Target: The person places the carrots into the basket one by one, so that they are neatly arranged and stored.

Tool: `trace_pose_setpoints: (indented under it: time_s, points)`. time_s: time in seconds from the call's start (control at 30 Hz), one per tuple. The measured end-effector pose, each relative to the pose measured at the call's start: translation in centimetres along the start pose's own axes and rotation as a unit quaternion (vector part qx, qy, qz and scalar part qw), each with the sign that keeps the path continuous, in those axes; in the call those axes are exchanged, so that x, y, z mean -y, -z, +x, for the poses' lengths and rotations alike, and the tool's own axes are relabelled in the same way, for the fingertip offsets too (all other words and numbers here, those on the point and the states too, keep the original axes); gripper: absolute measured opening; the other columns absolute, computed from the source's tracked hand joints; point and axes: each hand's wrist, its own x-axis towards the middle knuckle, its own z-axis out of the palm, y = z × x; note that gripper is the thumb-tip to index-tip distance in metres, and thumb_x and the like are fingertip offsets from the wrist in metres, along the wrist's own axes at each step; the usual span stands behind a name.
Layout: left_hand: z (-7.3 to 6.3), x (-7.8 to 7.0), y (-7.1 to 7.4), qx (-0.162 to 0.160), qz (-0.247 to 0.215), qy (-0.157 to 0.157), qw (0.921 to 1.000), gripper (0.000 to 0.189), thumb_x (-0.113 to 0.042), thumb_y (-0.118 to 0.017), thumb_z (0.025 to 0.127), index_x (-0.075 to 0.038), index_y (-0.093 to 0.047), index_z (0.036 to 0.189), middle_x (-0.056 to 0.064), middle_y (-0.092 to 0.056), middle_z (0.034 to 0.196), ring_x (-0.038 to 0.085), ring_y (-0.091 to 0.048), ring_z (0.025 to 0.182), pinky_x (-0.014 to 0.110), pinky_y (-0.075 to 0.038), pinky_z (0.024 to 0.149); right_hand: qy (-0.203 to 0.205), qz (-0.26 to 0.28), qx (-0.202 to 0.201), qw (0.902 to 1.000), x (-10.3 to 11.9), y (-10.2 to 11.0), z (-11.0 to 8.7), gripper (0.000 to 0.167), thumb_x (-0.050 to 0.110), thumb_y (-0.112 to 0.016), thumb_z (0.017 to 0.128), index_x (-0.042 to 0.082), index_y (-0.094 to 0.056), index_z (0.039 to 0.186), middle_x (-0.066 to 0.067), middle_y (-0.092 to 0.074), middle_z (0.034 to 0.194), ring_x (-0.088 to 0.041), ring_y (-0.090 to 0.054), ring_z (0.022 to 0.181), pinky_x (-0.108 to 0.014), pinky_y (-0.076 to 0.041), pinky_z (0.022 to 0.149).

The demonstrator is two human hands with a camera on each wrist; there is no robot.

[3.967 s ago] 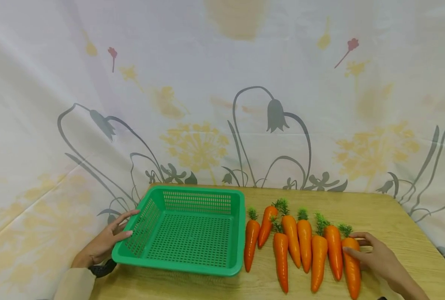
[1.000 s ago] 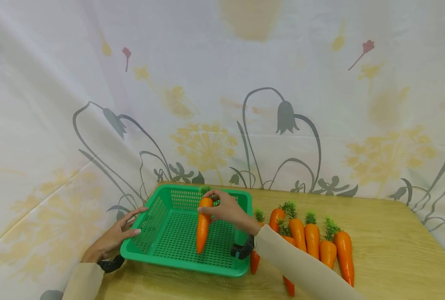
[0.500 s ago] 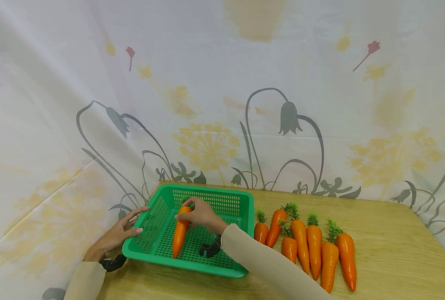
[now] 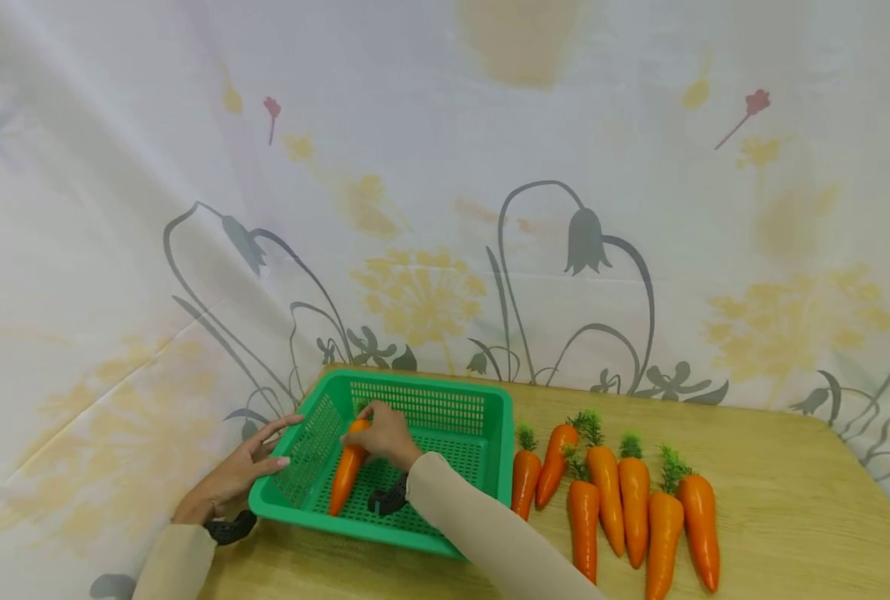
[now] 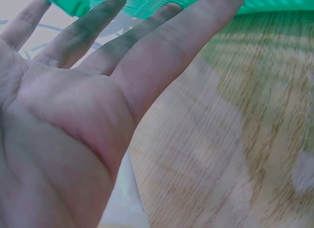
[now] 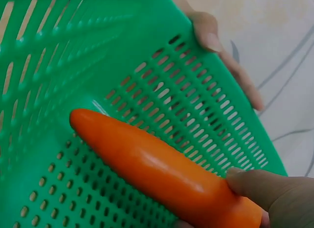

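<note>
A carrot (image 4: 347,479) with a green leafy top lies slanted inside the green plastic basket (image 4: 332,521), close to its left wall. My right hand (image 4: 391,435) grips it near the leafy end, and the right wrist view shows the thumb (image 6: 255,184) on the carrot's thick end. Its tip points toward the basket's front in the head view and sits low over the slotted floor. My left hand (image 4: 235,477) touches the basket's left rim, its fingers nearly straight in the left wrist view.
Several more carrots (image 4: 604,492) lie side by side on the wooden table (image 4: 790,500), right of the basket. My right sleeve (image 4: 482,529) crosses over the basket's front right corner. A flower-printed cloth (image 4: 430,183) hangs behind the table.
My right hand has taken the rightmost carrot from the table, carried it left over the basket and lowered it inside near the left wall. The left hand has stayed at the rim.
</note>
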Motion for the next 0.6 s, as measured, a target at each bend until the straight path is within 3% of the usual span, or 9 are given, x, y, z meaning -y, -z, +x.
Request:
trace_pose_setpoints:
  time_s: [0.17,0.27,0.47,0.6]
  points:
    - [0.2,-0.1,0.1,0.006,-0.027,0.014,0.9995,0.065,-0.009,-0.054,0.106,-0.010,-0.025,0.163,0.029,0.011,0.167,0.064,0.000,0.146,0.072,-0.041,0.103,-0.001,0.009,0.001,1.0000,-0.3,-0.6,0.1,0.028,0.003,-0.081,0.087,0.003,-0.059,0.105,-0.016,-0.059,0.100,-0.027,-0.069,0.078,-0.043,-0.064,0.067]
    - [0.3,0.0,0.1,0.012,-0.047,0.022,0.9986,0.064,-0.008,-0.052,0.106,-0.011,-0.023,0.163,0.028,0.013,0.167,0.065,-0.006,0.144,0.065,-0.048,0.099,0.000,0.008,0.002,1.0000,-0.3,-0.8,0.1,0.029,0.002,-0.081,0.088,0.002,-0.059,0.106,-0.017,-0.059,0.100,-0.027,-0.069,0.080,-0.042,-0.064,0.066]
    - [0.1,0.2,0.1,0.005,-0.032,0.024,0.9992,0.062,-0.009,-0.053,0.106,-0.011,-0.026,0.162,0.029,0.018,0.166,0.065,0.010,0.145,0.070,-0.043,0.102,-0.005,-0.001,0.011,0.9999,-0.7,-1.1,0.1,0.034,0.001,-0.079,0.089,-0.003,-0.062,0.118,-0.018,-0.060,0.104,-0.028,-0.070,0.081,-0.042,-0.064,0.070]
    - [0.0,0.1,0.0,0.001,-0.027,0.019,0.9994,0.063,-0.009,-0.054,0.106,-0.011,-0.027,0.162,0.029,0.017,0.166,0.062,0.014,0.146,0.079,-0.031,0.106,-0.001,-0.019,0.016,0.9997,-1.2,-1.1,0.5,0.043,0.000,-0.079,0.089,-0.006,-0.062,0.128,-0.020,-0.060,0.111,-0.029,-0.070,0.084,-0.039,-0.064,0.070]
